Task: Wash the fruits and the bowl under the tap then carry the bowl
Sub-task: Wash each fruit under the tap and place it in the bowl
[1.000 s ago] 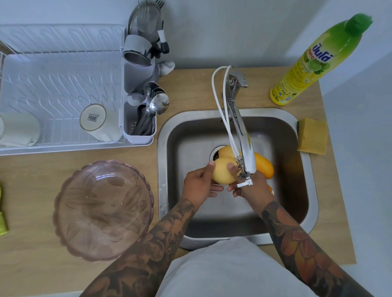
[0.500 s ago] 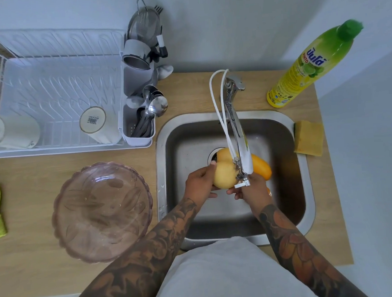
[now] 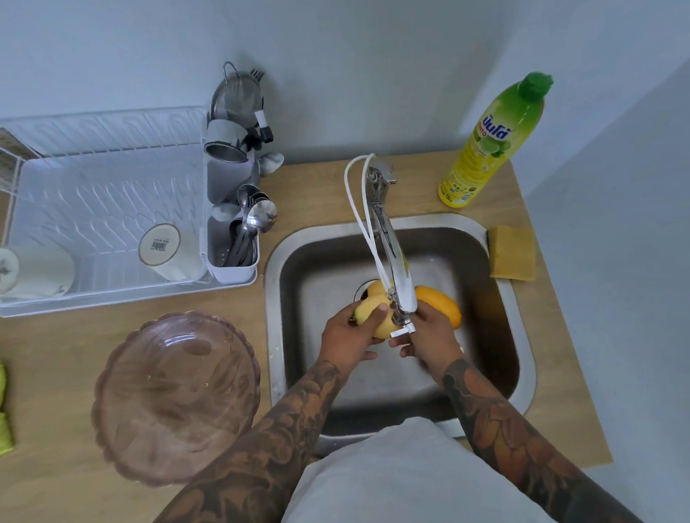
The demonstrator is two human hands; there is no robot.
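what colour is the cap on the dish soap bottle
Green, on the yellow-green dish soap bottle; seen clearly in the head view.

wooden counter (image 3: 310,190) carries bowl (image 3: 177,395), rack (image 3: 99,213), bottle (image 3: 490,145), sponge (image 3: 512,257).

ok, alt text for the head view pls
Both hands, left hand and right hand, hold a yellow mango under the tap over the steel sink. An empty pink glass bowl sits on the counter left of it.
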